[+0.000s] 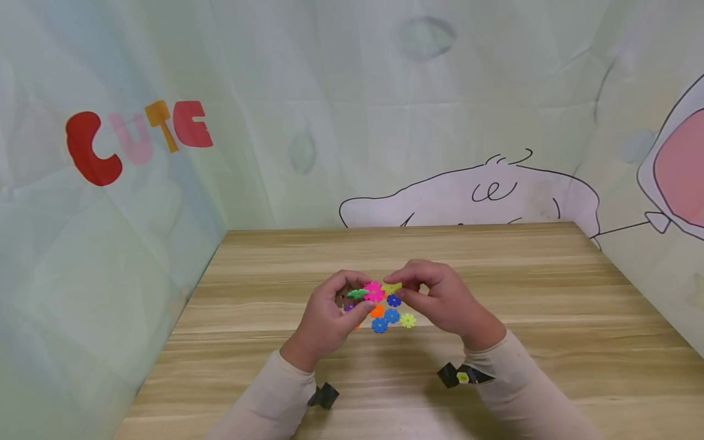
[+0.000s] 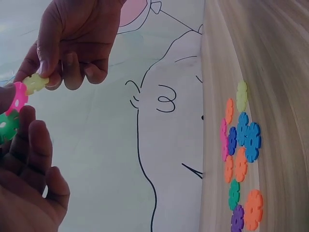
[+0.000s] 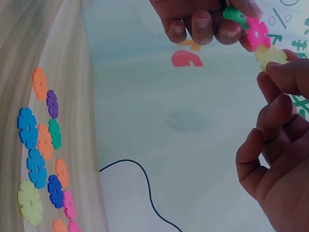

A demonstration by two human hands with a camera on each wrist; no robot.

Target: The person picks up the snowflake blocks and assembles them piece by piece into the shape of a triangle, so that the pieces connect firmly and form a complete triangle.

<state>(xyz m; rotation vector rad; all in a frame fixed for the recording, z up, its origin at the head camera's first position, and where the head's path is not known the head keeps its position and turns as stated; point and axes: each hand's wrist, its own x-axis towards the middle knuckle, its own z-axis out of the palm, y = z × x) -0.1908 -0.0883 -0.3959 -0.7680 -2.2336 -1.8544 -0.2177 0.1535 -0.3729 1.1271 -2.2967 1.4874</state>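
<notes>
Above the table, my left hand pinches a pink snowflake disc between thumb and fingers. A green snowflake disc is joined to its left side, as the right wrist view also shows. Between thumb and forefinger, my right hand pinches a yellow snowflake disc, whose edge meets the pink one's edge. Below the hands lie loose discs: two light-blue discs, a dark blue disc, a yellow disc and an orange disc.
More loose discs lie in the same group, among them a purple disc, a green disc and a pink disc. The wooden table ends at printed cloth walls at the back and sides.
</notes>
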